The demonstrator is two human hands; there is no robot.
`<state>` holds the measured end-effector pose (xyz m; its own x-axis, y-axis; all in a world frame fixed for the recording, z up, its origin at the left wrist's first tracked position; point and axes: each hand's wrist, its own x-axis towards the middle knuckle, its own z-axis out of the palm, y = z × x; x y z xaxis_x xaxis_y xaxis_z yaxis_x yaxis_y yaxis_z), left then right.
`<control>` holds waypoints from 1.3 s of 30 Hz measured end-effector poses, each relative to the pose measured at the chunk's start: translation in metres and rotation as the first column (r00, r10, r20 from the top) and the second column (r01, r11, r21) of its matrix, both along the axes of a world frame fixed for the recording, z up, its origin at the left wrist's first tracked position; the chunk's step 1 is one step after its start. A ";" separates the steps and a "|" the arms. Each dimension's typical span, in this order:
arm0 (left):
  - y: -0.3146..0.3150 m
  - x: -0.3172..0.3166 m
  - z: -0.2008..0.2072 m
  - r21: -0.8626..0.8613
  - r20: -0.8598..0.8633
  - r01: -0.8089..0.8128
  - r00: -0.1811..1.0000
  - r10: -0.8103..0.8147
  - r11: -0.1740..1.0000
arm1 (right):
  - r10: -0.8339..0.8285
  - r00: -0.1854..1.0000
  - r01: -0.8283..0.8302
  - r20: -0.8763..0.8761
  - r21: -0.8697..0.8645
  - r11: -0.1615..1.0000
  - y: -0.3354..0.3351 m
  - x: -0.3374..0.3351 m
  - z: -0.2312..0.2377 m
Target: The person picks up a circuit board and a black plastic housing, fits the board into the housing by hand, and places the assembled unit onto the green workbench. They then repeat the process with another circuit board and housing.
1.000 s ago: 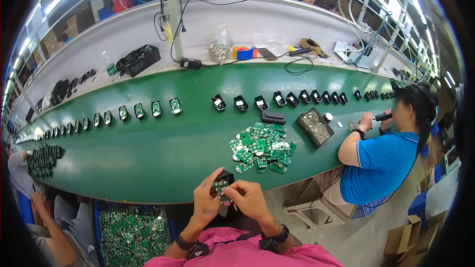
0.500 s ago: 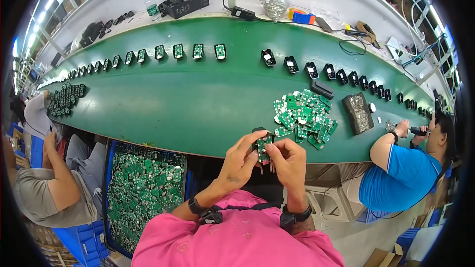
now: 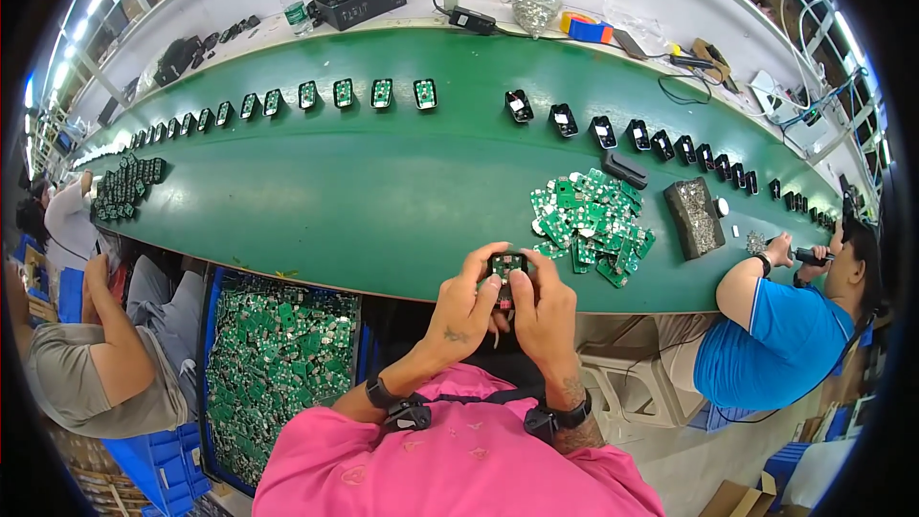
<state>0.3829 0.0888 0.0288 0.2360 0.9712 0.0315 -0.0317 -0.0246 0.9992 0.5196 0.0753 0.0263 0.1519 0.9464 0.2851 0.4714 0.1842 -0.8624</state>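
At the near edge of the green table I hold a small black plastic housing (image 3: 501,248) with a green circuit board (image 3: 506,264) in it. My left hand (image 3: 461,316) grips its left side, fingers wrapped behind. From the opposite side my right hand (image 3: 546,316) closes round it. Both thumbs press on the board's face; a small red part shows below them. A heap of loose green circuit boards (image 3: 593,225) lies just beyond my right hand.
Black housings with boards (image 3: 382,94) line the far left; other black housings (image 3: 565,121) curve right. A foam block (image 3: 694,218) sits near the heap. A crate of boards (image 3: 278,373) stands left below the table. A co-worker in blue (image 3: 775,345) works at right; others sit left.
The board and housing have turned more upright and squared up between my hands. My right hand has shifted from the board's front to the housing's side, its thumb now on the board.
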 end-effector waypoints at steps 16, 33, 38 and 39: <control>0.055 -0.003 -0.020 0.159 -0.184 -0.041 0.981 0.070 0.987 | 0.008 0.997 -0.002 -0.071 0.085 0.996 0.065 -0.013 -0.036; 0.348 -0.006 -0.088 0.136 -0.322 -0.255 0.902 0.286 0.957 | 0.093 0.982 -0.104 0.167 0.058 0.993 0.065 -0.017 -0.091; 0.341 -0.001 -0.084 0.224 -0.394 -0.228 0.868 0.302 0.948 | 0.095 0.985 -0.101 0.147 0.035 0.994 0.066 -0.013 -0.093; 0.342 -0.002 -0.081 0.187 -0.357 -0.242 0.886 0.295 0.952 | 0.091 0.986 -0.096 0.139 0.028 0.995 0.067 -0.014 -0.092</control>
